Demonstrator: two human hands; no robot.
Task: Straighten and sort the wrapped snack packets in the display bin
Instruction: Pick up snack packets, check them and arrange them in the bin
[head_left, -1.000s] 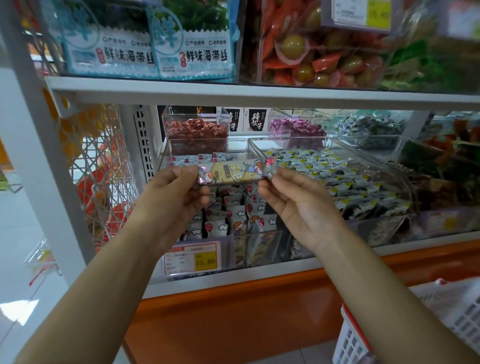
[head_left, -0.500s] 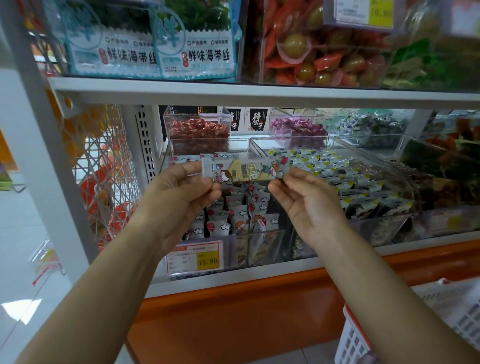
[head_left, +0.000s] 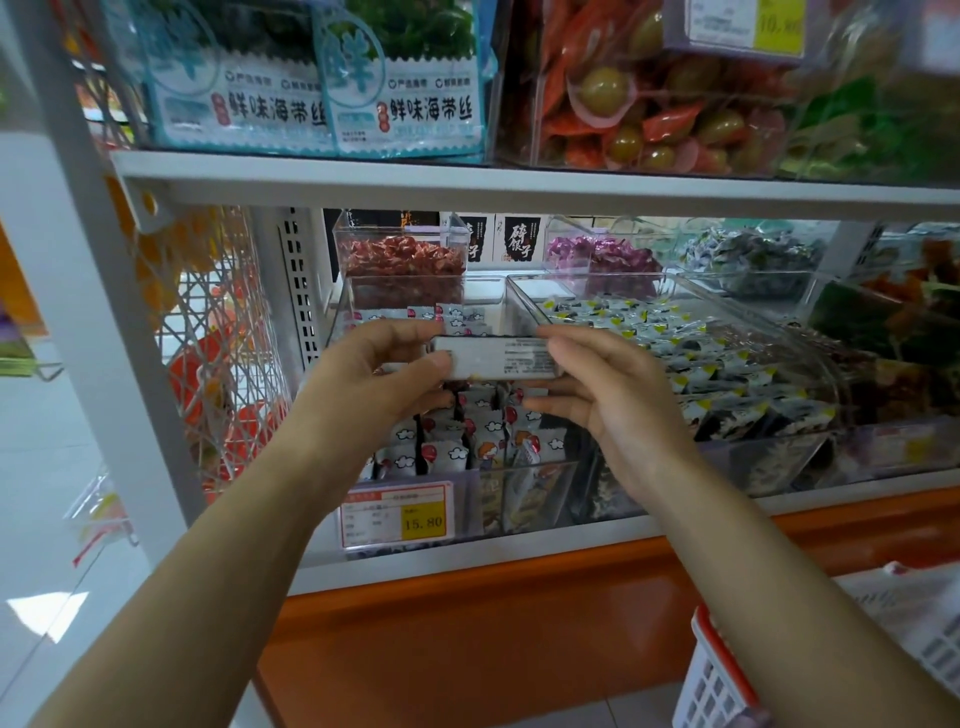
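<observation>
Bin (head_left: 535, 488) open on top, shelf (head_left: 467, 182) overhead; red-candy box (head_left: 402, 265) blocks rear, packets (head_left: 467, 431) prob. crowd front.

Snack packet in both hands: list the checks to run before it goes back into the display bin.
1. Left hand grips snack packet by its left end: ok.
2. Right hand pinches its right end: ok.
3. Packet level: ok.
4. Picture side faces the camera: not ok, white text side shows.
5. Free slot among binned packets in display bin: cannot tell, hands cover part.

The white shelf (head_left: 519, 553) carries a clear display bin (head_left: 519, 493) of cartoon-printed packets (head_left: 488, 431), a second bin (head_left: 769, 457) just beside, a box of red sweets (head_left: 400, 270) behind.
</observation>
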